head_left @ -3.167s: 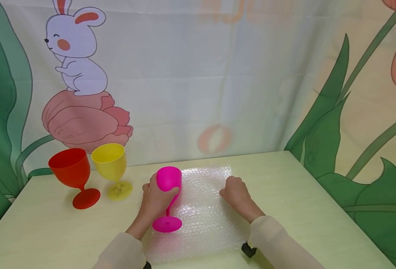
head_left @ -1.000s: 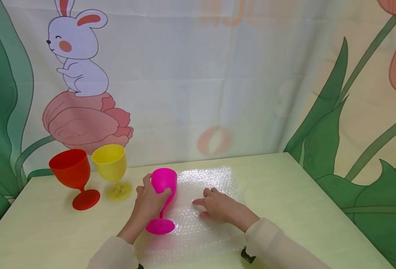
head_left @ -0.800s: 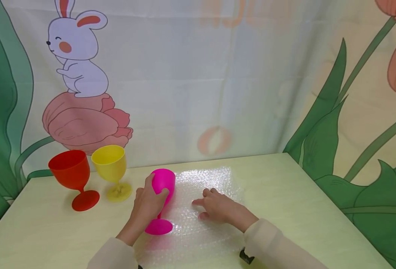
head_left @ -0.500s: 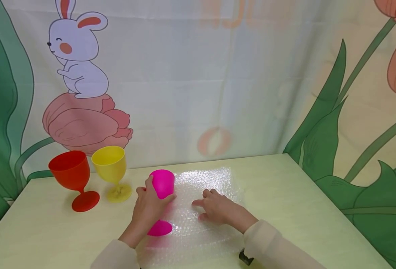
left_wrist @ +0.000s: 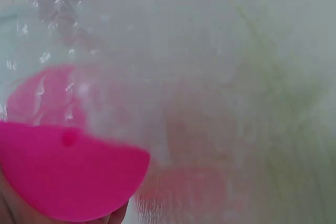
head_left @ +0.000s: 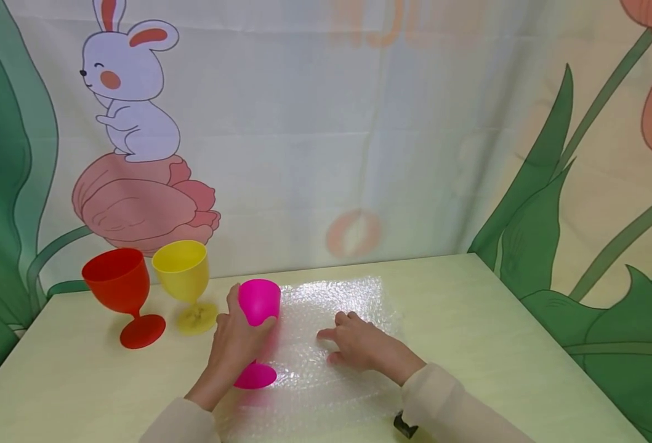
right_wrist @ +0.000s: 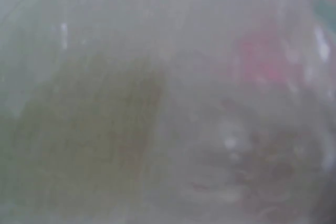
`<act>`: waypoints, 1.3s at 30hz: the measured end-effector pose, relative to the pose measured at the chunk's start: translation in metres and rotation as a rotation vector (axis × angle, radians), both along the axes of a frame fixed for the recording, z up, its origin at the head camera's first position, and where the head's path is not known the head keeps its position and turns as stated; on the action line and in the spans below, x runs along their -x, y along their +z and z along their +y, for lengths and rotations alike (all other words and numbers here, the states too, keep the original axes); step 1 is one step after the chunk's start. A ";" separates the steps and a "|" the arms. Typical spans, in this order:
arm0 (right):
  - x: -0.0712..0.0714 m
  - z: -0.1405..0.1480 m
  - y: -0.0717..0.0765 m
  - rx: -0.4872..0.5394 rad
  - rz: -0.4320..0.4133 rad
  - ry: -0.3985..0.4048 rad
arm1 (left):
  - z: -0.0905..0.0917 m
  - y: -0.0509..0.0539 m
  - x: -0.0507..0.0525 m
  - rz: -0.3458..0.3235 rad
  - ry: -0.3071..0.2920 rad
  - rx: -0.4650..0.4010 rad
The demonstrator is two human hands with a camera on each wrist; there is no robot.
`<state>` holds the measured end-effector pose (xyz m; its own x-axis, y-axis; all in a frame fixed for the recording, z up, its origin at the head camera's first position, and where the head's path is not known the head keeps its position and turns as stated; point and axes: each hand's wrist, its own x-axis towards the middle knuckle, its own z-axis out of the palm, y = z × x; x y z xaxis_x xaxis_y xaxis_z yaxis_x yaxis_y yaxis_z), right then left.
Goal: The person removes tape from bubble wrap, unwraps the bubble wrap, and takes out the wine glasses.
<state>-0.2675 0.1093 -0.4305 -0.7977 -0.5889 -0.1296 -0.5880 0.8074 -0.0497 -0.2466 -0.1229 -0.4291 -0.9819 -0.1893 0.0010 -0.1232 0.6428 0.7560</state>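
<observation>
A pink goblet (head_left: pixel 260 301) stands upright in my left hand (head_left: pixel 234 341), its foot showing below the hand. Fingers lie along the bowl's left side, and the thumb crosses low on its front. In the left wrist view the goblet's pink foot (left_wrist: pixel 73 174) fills the lower left. Clear bubble wrap (head_left: pixel 326 381) is spread on the table between both hands. Over the wrap lies my right hand (head_left: pixel 359 341), index finger straight and thumb apart from it. Cloudy bubble wrap (right_wrist: pixel 105 77) covers the right wrist view, so the fingers there are only a blur.
At the left of the pale table (head_left: pixel 458 344) stand a red goblet (head_left: pixel 117 283) and a yellow goblet (head_left: pixel 181 274), side by side. A printed cloth (head_left: pixel 281 154) with a rabbit and flowers hangs behind the table and along its right side.
Since 3.2 s ago my left hand has shifted slightly left with the pink goblet. My right hand has come from the wrap's right edge to its middle, its fist loosened; lately it stays still.
</observation>
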 end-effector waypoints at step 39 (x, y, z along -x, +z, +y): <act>-0.003 -0.001 0.000 0.034 -0.003 -0.032 | -0.029 0.012 -0.023 -0.013 -0.031 -0.197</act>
